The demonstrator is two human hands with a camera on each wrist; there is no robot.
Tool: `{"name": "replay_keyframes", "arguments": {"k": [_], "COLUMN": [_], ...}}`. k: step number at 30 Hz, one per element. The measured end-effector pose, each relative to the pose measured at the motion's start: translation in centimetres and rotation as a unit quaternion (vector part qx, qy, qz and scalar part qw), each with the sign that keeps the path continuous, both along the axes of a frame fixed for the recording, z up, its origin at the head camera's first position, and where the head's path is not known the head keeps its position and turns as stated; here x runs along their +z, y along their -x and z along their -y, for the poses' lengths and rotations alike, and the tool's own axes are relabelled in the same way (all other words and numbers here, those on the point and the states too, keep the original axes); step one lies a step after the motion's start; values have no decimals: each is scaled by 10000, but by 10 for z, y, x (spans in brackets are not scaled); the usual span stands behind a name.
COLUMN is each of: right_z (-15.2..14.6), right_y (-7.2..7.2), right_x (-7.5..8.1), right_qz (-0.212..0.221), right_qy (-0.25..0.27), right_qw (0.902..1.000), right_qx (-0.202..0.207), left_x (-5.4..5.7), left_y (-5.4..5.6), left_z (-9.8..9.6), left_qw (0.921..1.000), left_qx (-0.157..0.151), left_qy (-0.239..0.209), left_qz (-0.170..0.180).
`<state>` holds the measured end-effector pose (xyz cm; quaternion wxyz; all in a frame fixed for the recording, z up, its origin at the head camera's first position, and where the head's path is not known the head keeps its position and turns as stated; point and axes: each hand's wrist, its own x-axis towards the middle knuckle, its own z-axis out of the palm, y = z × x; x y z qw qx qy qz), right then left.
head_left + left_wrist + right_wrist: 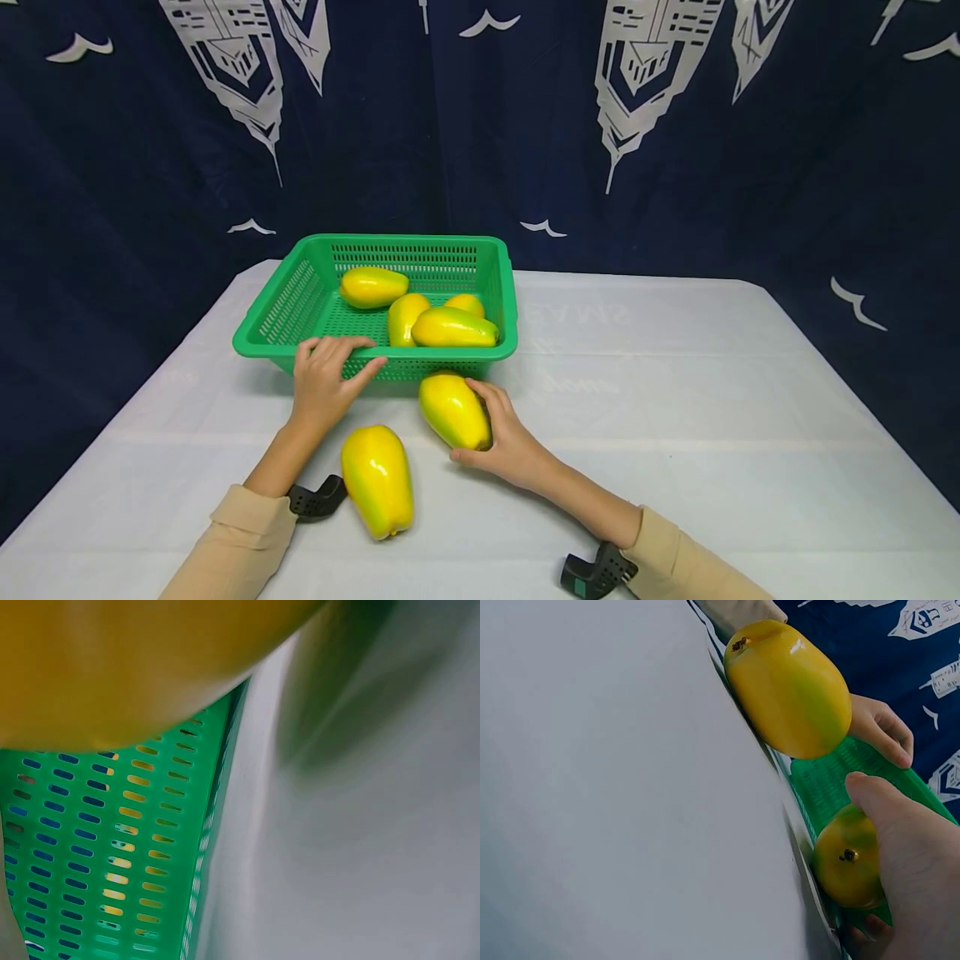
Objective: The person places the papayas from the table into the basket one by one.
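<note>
My left hand (322, 382) grips the near rim of a green plastic basket (431, 352), left of its middle, with the fingers over the edge and the thumb in front. My right hand (510, 442) holds a yellow-green papaya (450, 408) just in front of the basket, thumb and fingers around its near end. In the right wrist view, the thumb lies along that papaya (847, 862). Another papaya (377, 479) lies on the table between my forearms; it looms large and blurred in the left wrist view. Several papayas (453, 327) lie inside the basket.
A white cloth (675, 467) covers the table. Behind it hangs a dark blue curtain (450, 125) with white building and bird prints. Black wrist devices (318, 498) sit on both wrists by the beige sleeves.
</note>
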<state>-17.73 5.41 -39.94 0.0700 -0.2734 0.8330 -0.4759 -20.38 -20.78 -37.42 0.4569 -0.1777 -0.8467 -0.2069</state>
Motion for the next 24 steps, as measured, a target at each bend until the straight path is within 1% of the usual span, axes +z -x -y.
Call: {"name": "replay_keyframes", "arguments": {"k": [5, 10, 18, 24], "right_z": [-1, -1, -1, -1], "right_y": [0, 0, -2, -1], "right_x": [0, -2, -1, -1], "right_qz": [6, -78, -78, -170], "right_qy": [-93, -98, -42, 24], "right_qw": [9999, 9998, 9999, 9998], "right_qx": [54, 130, 58, 49], "left_x": [0, 1, 1, 1], "left_y": [1, 1, 0, 0], "left_z": [0, 0, 0, 0], "left_qw": [10000, 10000, 10000, 10000], "left_qx": [-5, -4, -33, -48], "left_qy": [20, 17, 10, 0], "left_qz": [-28, -49, -78, -81]}}
